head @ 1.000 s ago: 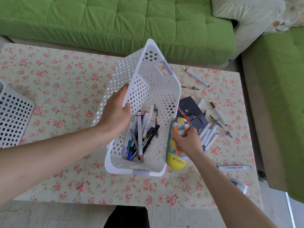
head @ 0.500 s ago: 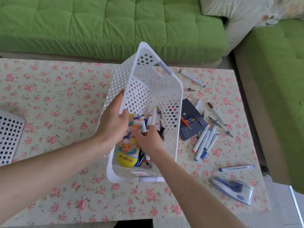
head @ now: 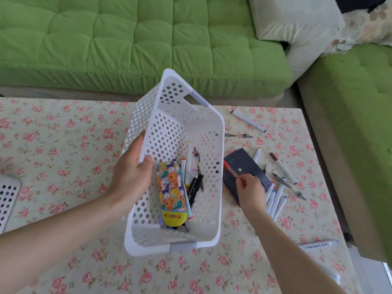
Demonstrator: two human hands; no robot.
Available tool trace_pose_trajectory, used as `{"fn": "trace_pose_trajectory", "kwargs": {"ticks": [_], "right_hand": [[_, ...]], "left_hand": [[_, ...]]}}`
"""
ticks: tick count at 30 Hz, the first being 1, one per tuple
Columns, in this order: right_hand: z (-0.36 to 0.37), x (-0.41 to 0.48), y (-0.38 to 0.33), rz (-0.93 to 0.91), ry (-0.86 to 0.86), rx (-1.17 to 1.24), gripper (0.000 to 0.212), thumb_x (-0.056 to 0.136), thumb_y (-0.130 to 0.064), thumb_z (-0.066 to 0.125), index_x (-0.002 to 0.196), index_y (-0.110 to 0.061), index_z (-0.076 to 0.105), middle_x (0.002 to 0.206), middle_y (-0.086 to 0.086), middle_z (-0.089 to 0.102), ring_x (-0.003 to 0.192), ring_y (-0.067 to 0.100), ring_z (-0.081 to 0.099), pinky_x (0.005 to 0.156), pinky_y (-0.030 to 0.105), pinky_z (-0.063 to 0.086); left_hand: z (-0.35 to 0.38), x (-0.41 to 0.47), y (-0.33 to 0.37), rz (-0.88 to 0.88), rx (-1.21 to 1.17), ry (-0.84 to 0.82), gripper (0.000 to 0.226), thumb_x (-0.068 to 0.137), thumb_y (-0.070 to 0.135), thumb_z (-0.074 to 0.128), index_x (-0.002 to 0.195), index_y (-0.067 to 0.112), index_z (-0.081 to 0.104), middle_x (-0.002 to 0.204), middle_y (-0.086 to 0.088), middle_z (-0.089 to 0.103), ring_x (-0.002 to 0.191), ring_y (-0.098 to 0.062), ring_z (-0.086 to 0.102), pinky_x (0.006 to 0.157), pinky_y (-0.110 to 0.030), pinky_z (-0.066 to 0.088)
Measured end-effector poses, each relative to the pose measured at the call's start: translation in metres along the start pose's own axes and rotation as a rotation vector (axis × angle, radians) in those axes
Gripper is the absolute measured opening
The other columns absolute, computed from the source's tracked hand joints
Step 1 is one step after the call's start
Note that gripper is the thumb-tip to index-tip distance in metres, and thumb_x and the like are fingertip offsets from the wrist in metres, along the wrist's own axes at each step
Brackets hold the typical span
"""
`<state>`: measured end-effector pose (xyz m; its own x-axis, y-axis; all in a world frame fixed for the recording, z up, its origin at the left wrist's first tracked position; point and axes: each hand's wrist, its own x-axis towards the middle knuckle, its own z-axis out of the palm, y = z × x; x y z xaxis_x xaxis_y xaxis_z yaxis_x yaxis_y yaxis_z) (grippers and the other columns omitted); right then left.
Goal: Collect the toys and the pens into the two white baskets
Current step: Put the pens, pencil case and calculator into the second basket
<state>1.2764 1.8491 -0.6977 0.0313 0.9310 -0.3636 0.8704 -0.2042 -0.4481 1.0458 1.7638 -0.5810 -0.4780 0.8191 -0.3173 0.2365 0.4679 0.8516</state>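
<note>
The bare left forearm comes in from the near left edge, angled toward the middle. The left hand [head: 132, 177] grips the left wall of the white basket [head: 176, 128] — thumb hooked over the rim to the inside, the other fingers laid against the outer face. The right forearm, also bare, reaches in from the near right, running far and leftward. The right hand [head: 251, 187] is turned back-up, fingers curled, pinching a red-capped pen [head: 230, 169] at its fingertips — just right of the basket.
</note>
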Motion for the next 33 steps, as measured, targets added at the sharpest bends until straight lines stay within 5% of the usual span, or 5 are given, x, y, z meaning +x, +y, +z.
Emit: {"fn": "trace_pose_trajectory", "kwargs": {"ticks": [8, 13, 18, 27, 33], "right_hand": [[0.009, 0.036, 0.017, 0.050, -0.071, -0.276, 0.033, 0.094, -0.027, 0.049, 0.122, -0.012, 0.052, 0.121, 0.010, 0.053, 0.111, 0.029, 0.051, 0.071, 0.031, 0.042], [0.019, 0.045, 0.021, 0.063, -0.102, -0.271, 0.024, 0.096, -0.024, 0.044, 0.109, -0.008, 0.056, 0.109, 0.012, 0.058, 0.094, 0.030, 0.058, 0.061, 0.028, 0.039], [0.003, 0.039, 0.001, 0.108, 0.053, 0.333, 0.023, 0.096, -0.024, 0.043, 0.083, -0.010, 0.054, 0.060, 0.001, 0.048, 0.054, 0.018, 0.043, 0.046, 0.025, 0.028], [0.018, -0.003, -0.022, -0.256, -0.195, 0.231, 0.044, 0.096, -0.022, 0.046, 0.053, -0.015, 0.035, 0.051, -0.002, 0.032, 0.047, 0.009, 0.028, 0.046, 0.021, 0.020], [-0.005, 0.035, 0.011, -0.066, 0.048, 0.353, 0.031, 0.096, -0.016, 0.043, 0.077, 0.005, 0.055, 0.067, 0.018, 0.052, 0.057, 0.018, 0.041, 0.055, 0.026, 0.031]], "left_hand": [[0.008, 0.021, 0.012, -0.002, -0.012, 0.018, 0.053, 0.098, 0.009, 0.037, 0.145, 0.031, 0.029, 0.147, 0.015, 0.037, 0.136, -0.005, 0.033, 0.116, -0.037, 0.026], [0.016, 0.032, 0.020, -0.029, -0.027, 0.045, 0.053, 0.098, 0.008, 0.037, 0.144, 0.031, 0.030, 0.145, 0.014, 0.040, 0.133, -0.007, 0.038, 0.114, -0.037, 0.030], [0.023, 0.036, 0.025, -0.070, -0.014, 0.063, 0.053, 0.098, 0.009, 0.037, 0.146, 0.030, 0.027, 0.150, 0.013, 0.032, 0.139, -0.009, 0.030, 0.116, -0.039, 0.025], [0.040, 0.036, 0.039, -0.045, -0.044, 0.059, 0.054, 0.097, 0.007, 0.037, 0.143, 0.033, 0.031, 0.142, 0.013, 0.044, 0.129, -0.009, 0.043, 0.111, -0.035, 0.034], [0.044, 0.038, 0.037, -0.034, -0.025, 0.059, 0.053, 0.098, 0.008, 0.036, 0.144, 0.033, 0.030, 0.144, 0.014, 0.042, 0.128, -0.008, 0.044, 0.096, -0.018, 0.038]]}}
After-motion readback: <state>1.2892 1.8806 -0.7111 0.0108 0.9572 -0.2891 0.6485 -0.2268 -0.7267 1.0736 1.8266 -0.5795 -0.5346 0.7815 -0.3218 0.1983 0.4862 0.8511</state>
